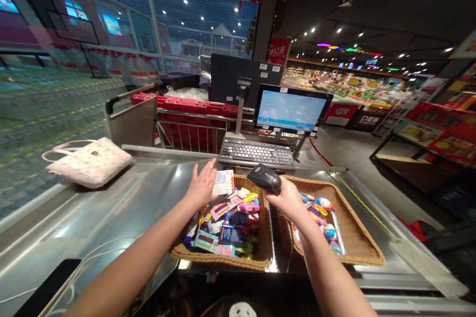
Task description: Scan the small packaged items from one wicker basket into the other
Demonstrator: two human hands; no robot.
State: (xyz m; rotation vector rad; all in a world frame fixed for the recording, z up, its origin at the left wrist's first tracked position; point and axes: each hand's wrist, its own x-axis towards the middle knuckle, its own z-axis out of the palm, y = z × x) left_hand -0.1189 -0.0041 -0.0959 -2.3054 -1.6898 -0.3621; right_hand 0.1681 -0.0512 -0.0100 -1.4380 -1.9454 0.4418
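While the right hand curls around a black handheld scanner, lifting it just above the baskets, the left hand is spread open, fingers up, over a wicker basket heaped with colourful packets. Just beside it, a second wicker basket holds a much thinner spread of small rounded plastic items, with much of its woven inside showing. Both baskets sit on a steel bench, which also carries a pale handbag. Beyond them lie a keyboard and a lit monitor.
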